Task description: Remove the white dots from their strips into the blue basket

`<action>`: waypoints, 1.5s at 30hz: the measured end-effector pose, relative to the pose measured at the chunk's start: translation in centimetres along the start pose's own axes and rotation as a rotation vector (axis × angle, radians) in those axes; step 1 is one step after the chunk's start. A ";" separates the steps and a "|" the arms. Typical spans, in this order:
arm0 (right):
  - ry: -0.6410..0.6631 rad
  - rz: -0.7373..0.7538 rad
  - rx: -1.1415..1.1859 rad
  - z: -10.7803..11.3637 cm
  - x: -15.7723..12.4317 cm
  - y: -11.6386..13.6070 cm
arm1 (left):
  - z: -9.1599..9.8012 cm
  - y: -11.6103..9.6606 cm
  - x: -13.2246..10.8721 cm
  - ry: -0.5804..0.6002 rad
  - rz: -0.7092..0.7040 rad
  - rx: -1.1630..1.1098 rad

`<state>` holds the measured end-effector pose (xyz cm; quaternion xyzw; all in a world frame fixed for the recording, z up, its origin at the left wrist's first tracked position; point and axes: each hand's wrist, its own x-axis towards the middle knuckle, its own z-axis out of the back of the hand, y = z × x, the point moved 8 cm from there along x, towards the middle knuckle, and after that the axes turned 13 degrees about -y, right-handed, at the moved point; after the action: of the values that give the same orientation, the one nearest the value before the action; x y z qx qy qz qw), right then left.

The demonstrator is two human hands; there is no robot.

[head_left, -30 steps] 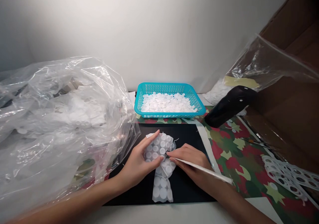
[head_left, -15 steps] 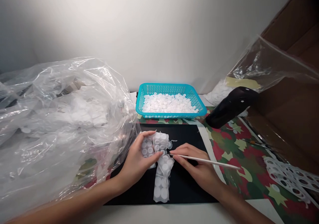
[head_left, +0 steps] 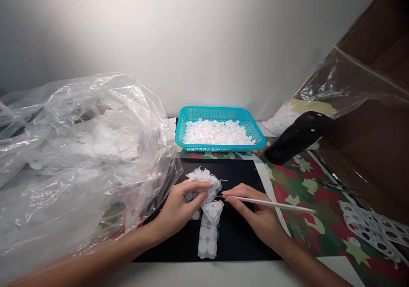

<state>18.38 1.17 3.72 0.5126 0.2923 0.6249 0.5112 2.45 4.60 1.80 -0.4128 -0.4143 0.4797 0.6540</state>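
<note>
My left hand [head_left: 182,204] grips a crumpled strip of white backing sheet with round white stickers [head_left: 207,231], its fingers curled over the upper part. The lower end of the strip hangs down onto a black mat [head_left: 243,236]. My right hand [head_left: 252,210] pinches a thin white stick [head_left: 271,202]. The stick's pointed tip sits close to the sheet, just right of my left fingers. Whether the tip touches the sheet is hard to tell.
A teal plastic basket [head_left: 220,148] of loose white discs stands behind the mat. A large transparent plastic bag [head_left: 79,150] fills the left. To the right lie a black handheld object [head_left: 298,138], camouflage-patterned paper [head_left: 313,219], and a punched white sheet [head_left: 373,231].
My left hand has moved up and to the right, folding the upper part of the sticker strip over. The stick in my right hand now lies flatter, and its tip has stayed near the sheet.
</note>
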 end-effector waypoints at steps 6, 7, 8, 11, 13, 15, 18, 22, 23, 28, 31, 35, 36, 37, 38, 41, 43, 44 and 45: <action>0.036 0.022 0.016 -0.2 -0.1 0.1 | 0.1 -0.3 0.0 -0.021 -0.042 0.027; 0.054 0.020 0.020 -0.3 -0.2 0.1 | 0.1 -0.3 -0.1 -0.019 -0.048 0.031; 0.068 0.018 0.022 -0.4 -0.2 0.1 | 0.1 -0.4 -0.1 -0.016 -0.055 0.033; 0.088 0.021 0.005 -0.6 -0.3 0.4 | 0.0 -0.6 -0.3 -0.002 -0.071 0.026; 0.096 0.034 -0.011 -0.7 -0.3 0.5 | -0.1 -0.8 -0.4 0.009 -0.074 0.018; 0.099 0.045 -0.026 -0.7 -0.4 0.6 | -0.2 -0.8 -0.4 0.012 -0.077 0.013; 0.109 0.064 -0.051 -0.7 -0.5 0.6 | -0.2 -0.9 -0.4 0.009 -0.079 0.018; 0.131 0.113 -0.081 -0.9 -0.7 0.9 | -0.1 -0.9 -0.3 0.004 -0.081 0.028; 0.130 0.126 -0.086 -0.9 -0.7 1.0 | -0.1 -0.9 -0.3 0.005 -0.081 0.029; 0.117 0.209 -0.192 -1.3 -0.7 1.0 | -0.5 -1.2 -0.6 0.033 -0.123 0.029; 0.114 0.283 -0.258 -1.6 -0.7 1.2 | -0.9 -1.5 -0.9 0.075 -0.153 0.014; 0.097 0.233 -0.237 -0.9 -0.1 1.4 | -0.7 -1.4 -0.8 0.046 -0.114 -0.003; 0.083 0.213 -0.223 -0.5 0.1 1.5 | -0.5 -1.4 -0.7 0.035 -0.099 -0.010; 0.067 0.193 -0.213 -0.1 0.3 1.6 | -0.4 -1.3 -0.6 0.026 -0.079 -0.022; 0.049 0.174 -0.209 0.3 0.4 1.7 | -0.4 -1.1 -0.5 0.022 -0.051 -0.041; 0.000 0.115 -0.195 1.3 0.7 1.5 | -0.6 -0.6 -0.5 0.046 0.061 -0.159; -0.037 0.076 -0.168 1.9 0.7 1.2 | -0.8 -0.3 -0.5 0.072 0.114 -0.223; -0.054 0.055 -0.154 2.1 0.8 1.0 | -0.8 -0.3 -0.6 0.076 0.122 -0.225; -0.069 0.035 -0.143 2.3 0.8 0.8 | -0.6 -0.3 -0.6 0.074 0.118 -0.205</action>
<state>20.25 1.31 5.41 0.5009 0.2201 0.6351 0.5453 3.00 3.83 1.74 -0.5187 -0.4116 0.4569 0.5940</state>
